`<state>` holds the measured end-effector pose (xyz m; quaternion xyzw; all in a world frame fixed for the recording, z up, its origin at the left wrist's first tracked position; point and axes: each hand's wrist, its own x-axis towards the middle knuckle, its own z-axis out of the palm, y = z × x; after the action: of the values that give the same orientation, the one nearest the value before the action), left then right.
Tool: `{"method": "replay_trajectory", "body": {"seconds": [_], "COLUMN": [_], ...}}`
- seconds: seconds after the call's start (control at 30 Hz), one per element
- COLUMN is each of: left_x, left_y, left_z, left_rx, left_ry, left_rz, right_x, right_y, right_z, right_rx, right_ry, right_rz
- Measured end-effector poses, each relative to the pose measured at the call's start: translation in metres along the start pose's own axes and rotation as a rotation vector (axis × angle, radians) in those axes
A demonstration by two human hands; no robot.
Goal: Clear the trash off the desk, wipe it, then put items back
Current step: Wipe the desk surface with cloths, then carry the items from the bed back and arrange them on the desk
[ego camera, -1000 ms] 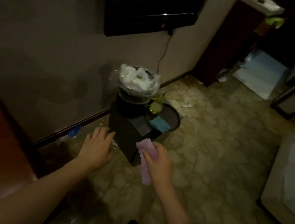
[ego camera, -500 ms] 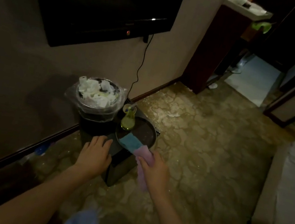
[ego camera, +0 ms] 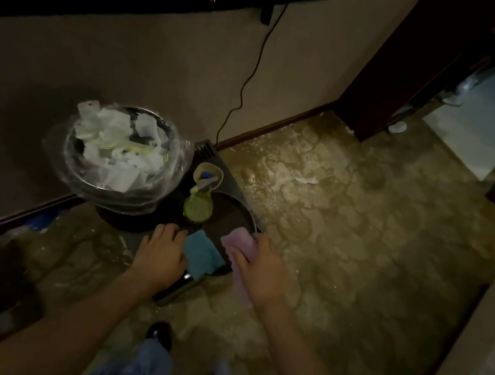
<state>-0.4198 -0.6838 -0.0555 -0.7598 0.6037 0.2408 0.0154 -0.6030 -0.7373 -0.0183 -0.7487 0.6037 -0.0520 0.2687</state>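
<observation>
With our right hand [ego camera: 260, 264] gripping the pink cloth [ego camera: 237, 245] over the dark tray [ego camera: 237, 212] and our left hand [ego camera: 162, 251] resting open beside the blue cloth [ego camera: 201, 253], we risk toppling the nearby green bottle [ego camera: 197, 208] with a careless sweep.

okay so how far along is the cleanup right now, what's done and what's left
Looks done: the trash bin is heaped with white paper. In hand: the right hand holds a pink cloth at the round dark tray. The left hand hovers beside the blue cloth. Left: the desk isn't visible, so wiping and restocking can't be confirmed.
</observation>
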Motion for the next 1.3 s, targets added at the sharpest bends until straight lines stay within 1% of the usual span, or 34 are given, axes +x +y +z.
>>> {"method": "replay_trajectory", "body": {"seconds": [0.1,0.2,0.27,0.33,0.53,0.63,0.7,0.83,1.1,1.2,1.3], "left_x": [0.029,0.056,0.071,0.084,0.119,0.137,0.149,0.168,0.185,0.184,0.183], "left_y": [0.019,0.029,0.032,0.031,0.025,0.023,0.023,0.031,0.047,0.050,0.048], "left_z": [0.006,0.022,0.037,0.055,0.106,0.133,0.151,0.177,0.204,0.212,0.216], "left_rx": [-0.012,-0.021,-0.047,-0.089,-0.140,-0.146,-0.167,-0.191,-0.244,-0.206,-0.200], "left_ry": [-0.034,-0.077,-0.105,-0.121,-0.123,-0.116,-0.142,-0.166,-0.151,-0.146,-0.143], "left_rz": [0.001,-0.034,-0.097,-0.173,-0.344,-0.397,-0.425,-0.453,-0.486,-0.495,-0.489], "right_x": [0.031,0.058,0.077,0.097,0.170,0.196,0.208,0.222,0.217,0.222,0.231], "right_y": [0.014,0.032,0.046,0.060,0.096,0.111,0.118,0.135,0.166,0.171,0.175], "right_z": [0.001,0.012,0.023,0.037,0.104,0.132,0.148,0.172,0.193,0.202,0.208], "right_rx": [0.016,-0.053,-0.110,-0.114,-0.122,-0.198,-0.245,-0.272,-0.445,-0.472,-0.439], "right_ry": [-0.052,-0.094,-0.121,-0.179,-0.345,-0.318,-0.298,-0.248,-0.313,-0.344,-0.379], "right_rz": [0.000,-0.018,-0.066,-0.107,-0.237,-0.294,-0.331,-0.383,-0.536,-0.530,-0.505]}}
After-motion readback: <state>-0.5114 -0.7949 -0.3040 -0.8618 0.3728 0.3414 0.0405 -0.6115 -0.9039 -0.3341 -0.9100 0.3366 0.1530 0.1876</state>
